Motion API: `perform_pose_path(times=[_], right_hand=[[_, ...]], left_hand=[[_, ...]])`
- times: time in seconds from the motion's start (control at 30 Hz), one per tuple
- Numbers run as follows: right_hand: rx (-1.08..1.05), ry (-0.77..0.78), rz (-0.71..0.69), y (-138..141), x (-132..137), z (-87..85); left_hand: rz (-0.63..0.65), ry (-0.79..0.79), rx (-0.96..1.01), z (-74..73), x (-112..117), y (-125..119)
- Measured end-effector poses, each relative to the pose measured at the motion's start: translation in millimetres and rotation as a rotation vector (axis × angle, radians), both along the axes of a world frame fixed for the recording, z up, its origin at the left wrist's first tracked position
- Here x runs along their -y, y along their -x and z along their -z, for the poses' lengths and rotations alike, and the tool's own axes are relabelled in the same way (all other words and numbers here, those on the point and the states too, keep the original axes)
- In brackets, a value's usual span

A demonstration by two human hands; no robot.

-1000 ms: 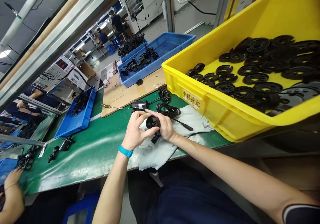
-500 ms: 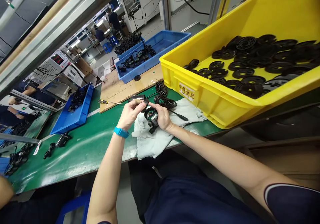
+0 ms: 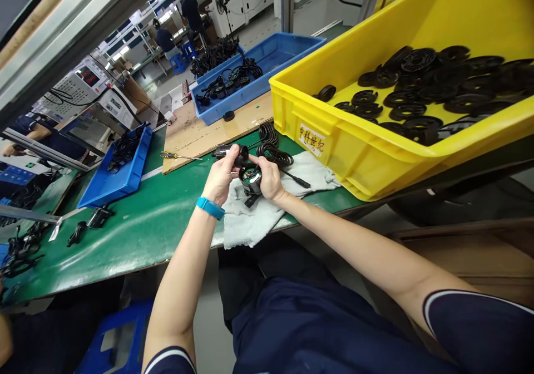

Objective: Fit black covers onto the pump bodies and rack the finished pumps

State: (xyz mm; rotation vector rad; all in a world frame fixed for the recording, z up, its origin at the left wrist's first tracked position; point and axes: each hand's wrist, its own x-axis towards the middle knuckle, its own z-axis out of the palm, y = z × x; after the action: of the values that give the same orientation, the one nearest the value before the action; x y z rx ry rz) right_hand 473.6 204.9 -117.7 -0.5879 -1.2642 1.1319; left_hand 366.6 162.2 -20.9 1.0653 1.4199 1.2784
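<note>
My right hand [image 3: 270, 181] grips a small round black device [image 3: 251, 178], its open face showing a green board inside. My left hand [image 3: 221, 175] is closed on a small black round cap [image 3: 241, 155] held just above that device. Both hands hover over a grey cloth [image 3: 254, 218] on the green bench. A coiled black cable [image 3: 273, 152] with a plug lies just behind the hands. A blue band sits on my left wrist [image 3: 210, 207].
A big yellow bin [image 3: 329, 134] of black ring-shaped parts stands at the right. A screwdriver [image 3: 179, 156] lies on a cardboard sheet [image 3: 196, 134]. Blue trays [image 3: 287, 62] [image 3: 112, 179] with black corded parts stand behind and left. People work farther back.
My left hand has lifted a black cap off the device, exposing the green board inside. The view has shifted so the hands sit a little higher in the picture.
</note>
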Motion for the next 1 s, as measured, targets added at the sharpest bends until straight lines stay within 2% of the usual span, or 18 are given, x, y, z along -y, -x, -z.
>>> perform_pose_path(times=[0.3, 0.57, 0.87, 1.0], right_hand=[[-0.023, -0.044, -0.029, -2, 3, -10.5], [-0.028, -0.063, -0.04, -4, 4, -13.6], [-0.013, -0.081, -0.044, -6, 4, -10.5], [-0.019, -0.104, -0.038, -6, 4, -10.2]], left_hand=[[0.024, -0.245, -0.25, -1.3, 18, -5], [0.039, -0.267, -0.409, -1.3, 24, 0], [0.161, -0.217, -0.551, -13.9, 22, 8], [0.193, -0.248, -0.62, -19.1, 21, 8]])
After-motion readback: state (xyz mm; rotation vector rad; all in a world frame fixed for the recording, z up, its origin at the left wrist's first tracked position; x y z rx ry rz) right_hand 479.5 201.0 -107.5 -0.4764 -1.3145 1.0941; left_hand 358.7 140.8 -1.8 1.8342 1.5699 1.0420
